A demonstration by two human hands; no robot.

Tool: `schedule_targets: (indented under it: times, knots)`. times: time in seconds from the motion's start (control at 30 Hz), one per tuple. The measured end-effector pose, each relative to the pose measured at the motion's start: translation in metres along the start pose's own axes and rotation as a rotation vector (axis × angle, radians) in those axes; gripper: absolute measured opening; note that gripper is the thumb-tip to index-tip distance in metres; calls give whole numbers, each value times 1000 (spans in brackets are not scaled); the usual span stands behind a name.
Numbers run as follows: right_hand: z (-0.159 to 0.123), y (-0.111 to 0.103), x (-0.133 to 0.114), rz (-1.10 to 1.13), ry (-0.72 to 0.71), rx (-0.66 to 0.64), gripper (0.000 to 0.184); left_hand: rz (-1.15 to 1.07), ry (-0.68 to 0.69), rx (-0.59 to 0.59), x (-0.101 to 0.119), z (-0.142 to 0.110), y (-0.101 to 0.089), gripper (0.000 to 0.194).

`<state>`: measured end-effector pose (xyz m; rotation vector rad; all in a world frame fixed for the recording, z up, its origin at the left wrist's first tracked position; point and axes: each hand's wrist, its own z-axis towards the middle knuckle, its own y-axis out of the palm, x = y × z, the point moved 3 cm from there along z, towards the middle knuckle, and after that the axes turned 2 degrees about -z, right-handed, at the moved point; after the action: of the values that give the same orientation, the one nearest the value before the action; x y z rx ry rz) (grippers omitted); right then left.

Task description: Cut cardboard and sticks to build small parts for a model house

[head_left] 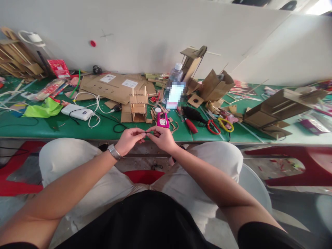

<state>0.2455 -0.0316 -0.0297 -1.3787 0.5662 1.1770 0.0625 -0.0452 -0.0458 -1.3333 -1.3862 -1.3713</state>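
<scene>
My left hand (130, 139) and my right hand (162, 137) meet just in front of the green table's edge (52, 133), above my knees. Both are pinched on a thin dark wire (149, 132) stretched between their fingertips. A watch sits on my left wrist. Right behind my hands on the table stand a small cardboard model house (138, 107) and a pink tape dispenser (162, 120). A black cable loop (119, 128) lies near my left hand.
A white power bank (77, 112) with cables, a green cloth (45, 108), flat cardboard (114, 84), a water bottle (175, 77), red pliers (189, 124), red and yellow scissors (220, 125) and cardboard structures (275, 110) crowd the table. A white wall stands behind. Red stools (293, 162) flank me.
</scene>
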Motion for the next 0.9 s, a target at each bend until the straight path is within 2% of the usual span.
schedule_targets:
  times: [0.47, 0.9]
  knots:
    - [-1, 1, 1, 28, 12, -12, 29, 96, 60, 18, 8, -2, 0, 36]
    - [-1, 1, 1, 42, 13, -21, 30, 81, 58, 29, 11, -2, 1, 25]
